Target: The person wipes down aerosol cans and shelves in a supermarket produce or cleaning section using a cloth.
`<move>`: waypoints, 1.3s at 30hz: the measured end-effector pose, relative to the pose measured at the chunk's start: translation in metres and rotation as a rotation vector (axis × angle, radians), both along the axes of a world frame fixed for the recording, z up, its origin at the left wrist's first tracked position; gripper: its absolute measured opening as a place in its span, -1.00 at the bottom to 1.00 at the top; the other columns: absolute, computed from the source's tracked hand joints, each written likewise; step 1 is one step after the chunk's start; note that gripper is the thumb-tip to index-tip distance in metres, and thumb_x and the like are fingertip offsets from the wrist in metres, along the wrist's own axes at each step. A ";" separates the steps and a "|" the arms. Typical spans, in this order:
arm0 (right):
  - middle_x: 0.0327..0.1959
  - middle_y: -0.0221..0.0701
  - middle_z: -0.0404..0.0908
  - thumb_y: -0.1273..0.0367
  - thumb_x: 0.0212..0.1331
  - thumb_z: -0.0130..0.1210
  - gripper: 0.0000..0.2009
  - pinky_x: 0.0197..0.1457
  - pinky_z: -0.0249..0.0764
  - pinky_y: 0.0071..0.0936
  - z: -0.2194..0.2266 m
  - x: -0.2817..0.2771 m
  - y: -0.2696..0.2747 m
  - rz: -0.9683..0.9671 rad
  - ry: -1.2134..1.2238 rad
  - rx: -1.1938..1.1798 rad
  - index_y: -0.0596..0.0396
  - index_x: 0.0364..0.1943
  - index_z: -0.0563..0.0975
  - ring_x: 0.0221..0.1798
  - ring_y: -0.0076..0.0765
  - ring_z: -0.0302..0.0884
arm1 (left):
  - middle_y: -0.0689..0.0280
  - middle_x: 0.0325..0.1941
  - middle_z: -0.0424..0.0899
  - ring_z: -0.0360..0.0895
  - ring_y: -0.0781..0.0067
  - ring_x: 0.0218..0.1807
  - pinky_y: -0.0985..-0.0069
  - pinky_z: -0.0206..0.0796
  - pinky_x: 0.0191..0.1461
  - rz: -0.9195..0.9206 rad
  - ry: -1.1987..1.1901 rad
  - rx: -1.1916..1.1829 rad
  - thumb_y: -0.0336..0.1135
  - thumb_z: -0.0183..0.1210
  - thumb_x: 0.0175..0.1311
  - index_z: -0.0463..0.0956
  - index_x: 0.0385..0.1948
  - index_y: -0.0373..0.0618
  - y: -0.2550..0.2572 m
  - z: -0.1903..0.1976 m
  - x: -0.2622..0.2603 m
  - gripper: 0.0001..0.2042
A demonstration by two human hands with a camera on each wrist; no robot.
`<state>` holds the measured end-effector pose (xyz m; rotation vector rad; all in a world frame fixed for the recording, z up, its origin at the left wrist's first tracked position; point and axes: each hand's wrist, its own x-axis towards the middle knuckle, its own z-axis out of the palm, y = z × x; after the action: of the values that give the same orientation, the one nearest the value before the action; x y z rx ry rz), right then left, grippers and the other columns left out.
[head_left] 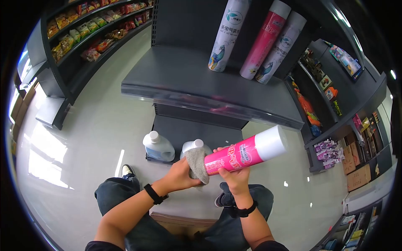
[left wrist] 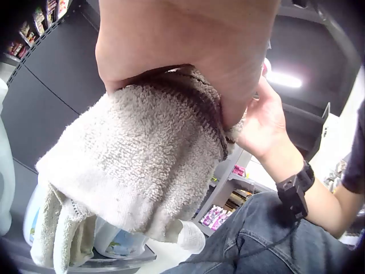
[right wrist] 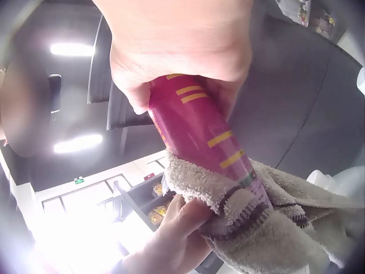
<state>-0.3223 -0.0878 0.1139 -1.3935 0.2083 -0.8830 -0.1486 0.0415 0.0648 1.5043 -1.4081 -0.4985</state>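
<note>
Stretches both forearms (head_left: 132, 209) forward above bent knees (head_left: 114, 195), with a black strap (head_left: 155, 194) on each wrist. Brings the hands close together on a pink can (head_left: 248, 153), held aslant in front of the dark shelf (head_left: 171, 77), white cap (head_left: 270, 143) toward the right. Curls the right hand (head_left: 238, 180) round the can's body, thumb and fingers on opposite sides. Clamps the left hand (head_left: 180, 175) on a grey cloth (head_left: 195, 162), wrapping it about the can's bottom end. Shows nubby terry loops, a darker stitched band and hanging folds in the cloth; a smooth, glossy, printed cylinder in the can.
</note>
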 end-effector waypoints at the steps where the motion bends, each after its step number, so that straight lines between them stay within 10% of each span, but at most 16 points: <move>1: 0.21 -0.06 0.53 0.45 0.16 0.42 -0.30 0.44 0.42 0.02 0.000 0.001 0.001 -0.008 -0.011 -0.029 0.15 0.33 0.26 0.33 0.05 0.52 | -0.01 0.23 0.53 0.55 -0.12 0.22 0.19 0.43 0.28 -0.008 0.021 -0.010 -0.21 0.52 -0.10 0.33 0.34 -0.10 0.000 -0.001 0.002 -0.15; 8: 0.22 -0.09 0.52 0.51 0.22 0.32 -0.36 0.48 0.38 0.01 0.006 0.001 0.000 -0.007 -0.117 0.140 0.15 0.34 0.25 0.33 0.04 0.51 | 0.01 0.23 0.53 0.53 -0.01 0.28 0.26 0.37 0.36 0.013 0.131 0.039 -0.26 0.54 -0.12 0.32 0.34 -0.20 0.009 -0.010 0.009 -0.14; 19: 0.29 -0.13 0.48 0.52 0.27 0.27 -0.39 0.55 0.27 0.07 0.005 0.002 -0.003 -0.105 -0.161 0.064 0.16 0.36 0.24 0.43 0.02 0.41 | 0.11 0.06 0.59 0.60 0.28 0.15 0.35 0.54 0.23 0.253 0.994 0.087 -0.57 0.33 0.20 0.33 0.15 -0.39 0.009 -0.015 0.013 -0.51; 23: 0.29 -0.13 0.49 0.53 0.26 0.27 -0.33 0.55 0.26 0.03 -0.001 0.003 -0.003 -0.107 -0.179 0.107 0.17 0.41 0.20 0.43 0.00 0.41 | 0.04 0.12 0.59 0.61 0.21 0.17 0.31 0.51 0.25 0.249 0.891 0.222 -0.49 0.37 0.17 0.33 0.18 -0.40 0.009 -0.032 0.015 -0.45; 25: 0.28 -0.12 0.49 0.54 0.25 0.27 -0.33 0.55 0.27 0.02 -0.005 0.003 -0.003 -0.114 -0.173 0.163 0.18 0.41 0.19 0.42 0.00 0.42 | -0.03 0.18 0.59 0.61 0.10 0.19 0.28 0.46 0.28 0.196 0.329 0.211 -0.38 0.42 0.11 0.33 0.24 -0.39 0.009 -0.036 0.011 -0.35; 34: 0.22 -0.08 0.53 0.55 0.25 0.25 -0.42 0.50 0.34 0.01 0.016 -0.010 -0.010 -0.137 -0.137 0.164 0.22 0.33 0.26 0.34 0.02 0.51 | 0.00 0.12 0.67 0.62 0.07 0.20 0.28 0.41 0.29 0.116 0.348 0.206 -0.37 0.36 0.14 0.43 0.22 -0.29 0.010 -0.016 0.006 -0.44; 39: 0.23 -0.01 0.53 0.42 0.34 0.23 -0.44 0.46 0.35 0.11 0.057 -0.057 -0.032 -0.421 -0.173 -0.233 0.26 0.35 0.28 0.30 0.15 0.53 | 0.18 0.09 0.68 0.59 0.34 0.19 0.37 0.39 0.34 0.148 0.331 0.147 -0.51 0.27 0.17 0.44 0.23 -0.29 0.008 0.016 0.012 -0.48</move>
<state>-0.3793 -0.1195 0.1712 -1.5042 0.2785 -1.4075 -0.1365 0.0497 0.0803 1.5461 -1.0144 -0.7343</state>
